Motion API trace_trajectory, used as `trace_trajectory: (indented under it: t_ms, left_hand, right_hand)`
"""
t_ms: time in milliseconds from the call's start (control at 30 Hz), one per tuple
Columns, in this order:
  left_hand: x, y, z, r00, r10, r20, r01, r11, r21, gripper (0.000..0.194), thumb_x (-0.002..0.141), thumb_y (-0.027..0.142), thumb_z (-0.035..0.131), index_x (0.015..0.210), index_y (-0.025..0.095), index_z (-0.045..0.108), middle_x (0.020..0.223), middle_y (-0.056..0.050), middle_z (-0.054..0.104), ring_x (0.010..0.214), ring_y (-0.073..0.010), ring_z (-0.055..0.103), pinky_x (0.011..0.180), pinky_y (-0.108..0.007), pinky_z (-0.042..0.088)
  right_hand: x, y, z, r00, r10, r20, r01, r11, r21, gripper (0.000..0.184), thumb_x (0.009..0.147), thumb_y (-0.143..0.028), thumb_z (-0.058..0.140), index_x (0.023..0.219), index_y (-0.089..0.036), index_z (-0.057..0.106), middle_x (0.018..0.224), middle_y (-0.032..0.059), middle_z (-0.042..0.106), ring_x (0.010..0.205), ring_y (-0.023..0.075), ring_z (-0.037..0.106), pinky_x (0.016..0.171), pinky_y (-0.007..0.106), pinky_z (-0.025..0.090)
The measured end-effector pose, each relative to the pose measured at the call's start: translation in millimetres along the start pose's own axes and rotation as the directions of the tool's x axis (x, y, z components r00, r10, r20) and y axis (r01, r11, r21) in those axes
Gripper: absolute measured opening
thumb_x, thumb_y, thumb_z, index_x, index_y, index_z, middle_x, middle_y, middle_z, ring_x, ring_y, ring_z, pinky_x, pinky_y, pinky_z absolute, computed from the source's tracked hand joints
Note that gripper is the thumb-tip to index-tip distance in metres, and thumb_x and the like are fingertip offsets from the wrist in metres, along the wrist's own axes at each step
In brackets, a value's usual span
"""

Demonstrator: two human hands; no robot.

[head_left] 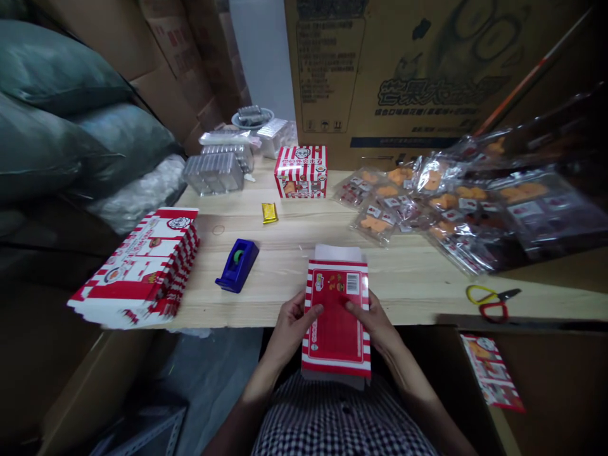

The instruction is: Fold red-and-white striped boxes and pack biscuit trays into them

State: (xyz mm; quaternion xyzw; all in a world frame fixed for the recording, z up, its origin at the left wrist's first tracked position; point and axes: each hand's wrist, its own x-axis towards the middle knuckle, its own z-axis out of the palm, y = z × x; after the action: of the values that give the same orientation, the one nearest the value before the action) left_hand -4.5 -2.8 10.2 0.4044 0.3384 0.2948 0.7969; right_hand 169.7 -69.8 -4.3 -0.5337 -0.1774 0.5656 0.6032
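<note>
A red carton [336, 316] is held over the front edge of the wooden table [403, 282], partly above the lap, with its printed face turned up. The broad red panel is bordered by a thin pale line and flanked by red and white stripes. Near the top, a barcode is printed at the right, with small pictures of food beside it and a small badge at the left; the finer lettering is too small to be read. A plain pale flap is seen beyond the top end, and another pale edge below the bottom one. Whether the carton is flat or opened out cannot be told.

The carton is gripped at its two long sides, about midway. By the left hand [292, 322], the left side is clasped, with the thumb laid on the red face and the fingers curled in at the edge. The right side is clasped likewise by the right hand [380, 322], its thumb pointed inward across the panel, its other fingers mostly hidden behind. Both hands are closed only as far as the carton allows. The forearms are angled inward from the checked shirt [342, 421].
</note>
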Motion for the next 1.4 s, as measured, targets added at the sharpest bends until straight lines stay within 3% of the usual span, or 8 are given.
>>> trace_trajectory:
  t_ms: [167, 267, 467, 767, 933, 1167, 1333, 1400]
  left_hand:
    - [11.6, 2.8, -5.0, 0.987, 0.103, -0.125, -0.100, 0.994, 0.033, 0.047, 0.083, 0.039, 0.073, 0.125, 0.019, 0.065, 0.118, -0.009, 0.074, 0.101, -0.0248, 0.071, 0.084, -0.032, 0.057]
    - [18.0, 0.3, -6.4, 0.982, 0.121, -0.143, -0.118, 0.993, 0.030, 0.046, 0.081, 0.041, 0.075, 0.121, 0.019, 0.067, 0.113, -0.008, 0.076, 0.098, -0.0238, 0.072, 0.083, -0.032, 0.056]
    - [18.7, -9.5, -9.8, 0.988, 0.096, -0.118, -0.100, 0.995, -0.026, 0.048, 0.080, 0.040, 0.077, 0.123, 0.020, 0.067, 0.108, -0.007, 0.077, 0.094, -0.0224, 0.073, 0.084, -0.032, 0.055]
    - [15.0, -14.4, -6.5, 0.994, 0.061, -0.092, -0.067, 0.996, -0.061, 0.047, 0.081, 0.043, 0.075, 0.122, 0.020, 0.068, 0.105, -0.007, 0.077, 0.087, -0.0220, 0.073, 0.080, -0.032, 0.055]
    - [31.6, -18.9, -16.9, 0.965, 0.159, -0.209, -0.166, 0.986, -0.017, 0.050, 0.079, 0.039, 0.077, 0.124, 0.020, 0.066, 0.106, -0.006, 0.077, 0.088, -0.0185, 0.071, 0.081, -0.029, 0.053]
    - [40.1, -6.4, -27.1, 0.942, 0.290, -0.170, -0.293, 0.956, 0.007, 0.069, 0.076, 0.028, 0.079, 0.139, 0.027, 0.051, 0.105, -0.004, 0.074, 0.089, -0.0179, 0.071, 0.082, -0.030, 0.054]
    - [29.6, -14.4, -32.7, 0.943, 0.267, -0.201, -0.260, 0.964, 0.061, 0.051, 0.079, 0.030, 0.076, 0.127, 0.024, 0.060, 0.113, -0.007, 0.074, 0.102, -0.0217, 0.069, 0.087, -0.031, 0.053]
    - [25.4, -18.4, -35.1, 0.945, 0.257, -0.201, -0.243, 0.966, 0.090, 0.046, 0.081, 0.031, 0.075, 0.124, 0.023, 0.062, 0.113, -0.007, 0.074, 0.103, -0.0213, 0.068, 0.089, -0.031, 0.052]
  right_hand:
    - [4.4, 8.6, 9.6, 0.988, -0.154, -0.031, 0.147, 0.977, -0.153, 0.056, 0.055, -0.033, 0.094, 0.102, -0.021, 0.066, 0.099, 0.0050, 0.079, 0.092, 0.0274, 0.074, 0.090, 0.045, 0.057]
    - [-0.3, 10.5, 9.2, 0.990, -0.142, -0.015, 0.138, 0.981, -0.139, 0.056, 0.058, -0.033, 0.093, 0.106, -0.023, 0.065, 0.101, 0.0044, 0.078, 0.093, 0.0269, 0.074, 0.091, 0.045, 0.057]
    - [-11.5, -3.3, -9.4, 0.970, -0.021, 0.244, 0.009, 0.999, 0.049, 0.069, 0.068, -0.049, 0.085, 0.129, -0.027, 0.061, 0.124, 0.0079, 0.072, 0.115, 0.0288, 0.067, 0.099, 0.046, 0.053]
    - [-3.2, -12.1, -8.1, 0.994, -0.058, 0.098, 0.049, 0.994, 0.094, 0.083, 0.069, -0.038, 0.086, 0.143, -0.031, 0.048, 0.113, 0.0035, 0.076, 0.103, 0.0270, 0.073, 0.094, 0.045, 0.056]
    - [11.2, -5.8, -9.9, 0.994, -0.029, 0.108, 0.023, 0.998, 0.056, 0.093, 0.070, -0.035, 0.086, 0.150, -0.031, 0.038, 0.112, 0.0035, 0.077, 0.096, 0.0247, 0.075, 0.091, 0.045, 0.058]
    - [16.6, -17.6, -4.4, 0.974, -0.016, 0.226, 0.002, 0.998, 0.060, 0.087, 0.075, -0.036, 0.082, 0.151, -0.034, 0.038, 0.131, 0.0041, 0.068, 0.101, 0.0218, 0.072, 0.091, 0.040, 0.058]
    - [4.6, -6.1, -2.5, 0.988, -0.086, 0.130, 0.094, 0.994, -0.059, 0.096, 0.082, -0.035, 0.077, 0.158, -0.034, 0.019, 0.111, 0.0025, 0.076, 0.091, 0.0204, 0.073, 0.093, 0.041, 0.056]
    - [0.4, -2.4, -1.6, 0.987, -0.099, 0.130, 0.112, 0.989, -0.093, 0.092, 0.084, -0.035, 0.075, 0.158, -0.034, 0.020, 0.108, 0.0024, 0.077, 0.092, 0.0218, 0.073, 0.094, 0.043, 0.056]
